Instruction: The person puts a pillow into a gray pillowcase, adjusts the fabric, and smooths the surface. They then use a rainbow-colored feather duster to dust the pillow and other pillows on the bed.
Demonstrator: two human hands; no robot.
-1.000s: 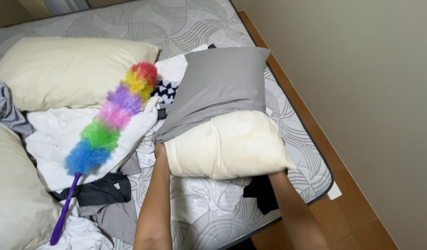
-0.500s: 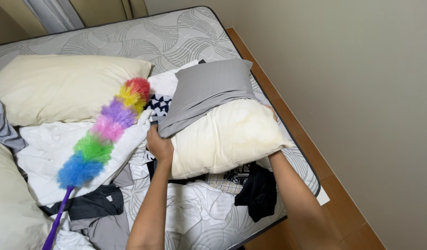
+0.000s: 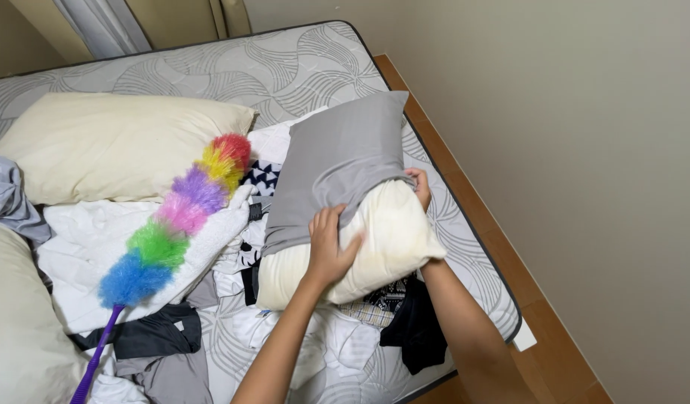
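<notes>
Item, pillow: cream, plump, lying on the mattress directly under both our hands, its near end bare, its far end inside the cover.

Item, pillowcase: grey fabric, drawn over the far part of the pillow; its open hem runs across the pillow between our two hands.

Item, left hand: we have it pressed on the pillow's near face, fingers closed on the hem of the pillowcase at its left part.

Item, right hand: at the pillow's right edge, fingers curled round the hem there; the grip itself is partly hidden by the fabric.

Item, feather duster: rainbow-coloured head, purple handle, lying well to the left of our left hand on a white sheet.

Item, second pillow: cream, uncovered, beyond the duster, far left of our hands.

Item, third pillow: cream, at the far left edge, nearer to us.

Item, dark garment: black, just below the pillow, beside our right forearm, near the mattress edge.

Item, checked cloth: partly tucked under the pillow's near end, between our forearms.

Item, grey clothing: heaped left of our left forearm.

Item, wooden floor: strip to the right of our right arm, along the wall.
</notes>
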